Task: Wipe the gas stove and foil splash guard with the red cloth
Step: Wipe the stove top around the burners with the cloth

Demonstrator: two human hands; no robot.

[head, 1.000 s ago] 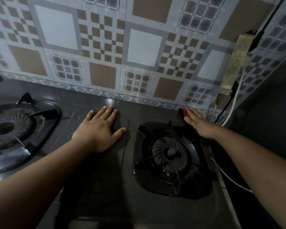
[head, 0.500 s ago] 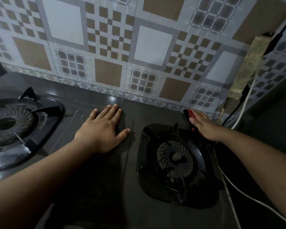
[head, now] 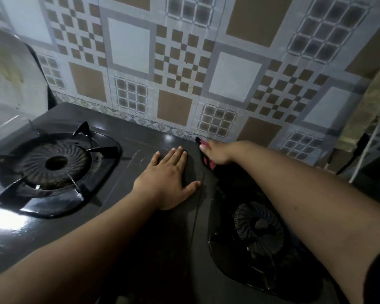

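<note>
The black two-burner gas stove [head: 162, 238] fills the lower part of the head view. My left hand [head: 167, 178] lies flat, fingers spread, on the stove top between the burners. My right hand [head: 217, 152] presses the red cloth [head: 208, 162] onto the back edge of the stove, just behind the right burner [head: 259, 227]. Only a small red strip of cloth shows under the palm and fingers. The patterned foil splash guard [head: 184, 69] stands upright right behind the stove. My right forearm crosses over the right burner.
The left burner [head: 53, 165] with its pan support sits at the left. A shiny foil side panel [head: 9, 80] rises at the far left. At the right, a worn power strip [head: 369, 110] and cables [head: 360, 163] hang by the wall.
My right hand has slid the red cloth leftward along the stove's back edge, from behind the right burner toward the middle. The view has shifted too; my left hand stays flat.
</note>
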